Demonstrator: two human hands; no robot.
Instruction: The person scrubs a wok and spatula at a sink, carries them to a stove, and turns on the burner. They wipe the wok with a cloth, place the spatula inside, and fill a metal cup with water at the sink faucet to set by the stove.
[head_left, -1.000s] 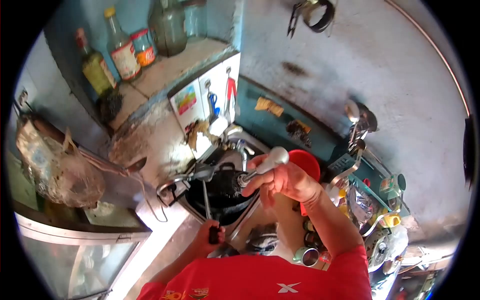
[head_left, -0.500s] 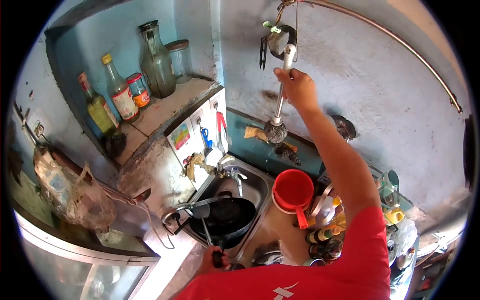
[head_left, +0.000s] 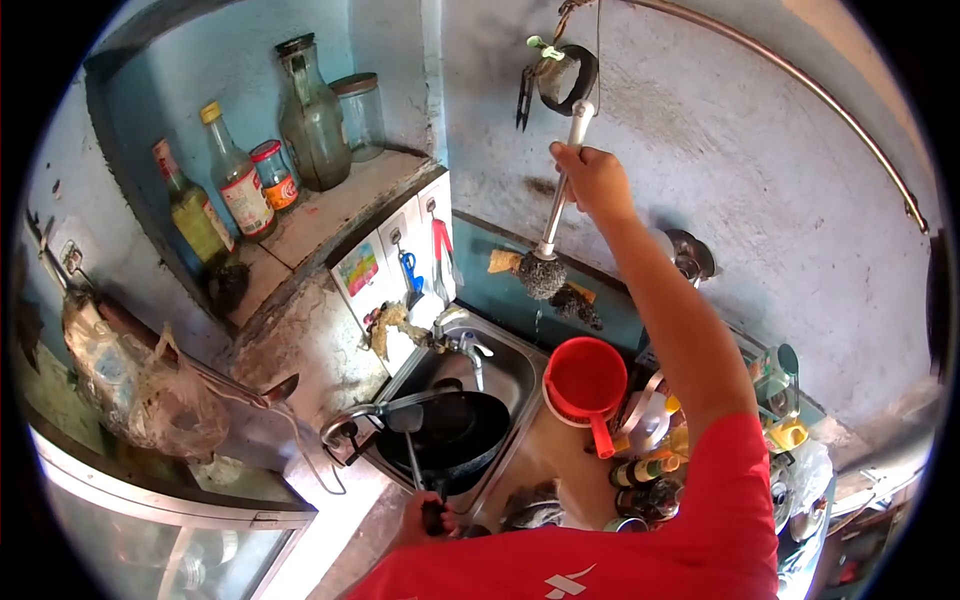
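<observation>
Raised against the wall, my right hand (head_left: 592, 180) grips the handle of a scrubber with a steel-wool head (head_left: 543, 276), which hangs downward near the teal strip. The handle's white end is close to a black ring-shaped item (head_left: 573, 80) hanging on the wall. Low at the front, my left hand (head_left: 428, 518) is wrapped round the black handle of a metal spatula (head_left: 410, 425). The spatula's blade lies over a black wok (head_left: 470, 440), which sits in the steel sink (head_left: 515, 370) beneath the tap (head_left: 472, 352).
A red dipper (head_left: 585, 378) stands right of the sink, with several bottles (head_left: 645, 470) beyond it. Glass bottles and jars line the shelf (head_left: 285, 240) at upper left. A plastic bag (head_left: 165, 400) hangs at left above a glass-fronted cabinet (head_left: 150, 510).
My right hand has lifted the scrubber from above the sink up to the wall. The view has shifted, and the scrubber head has swung slightly left since the middle frame. My left hand still holds the spatula.
</observation>
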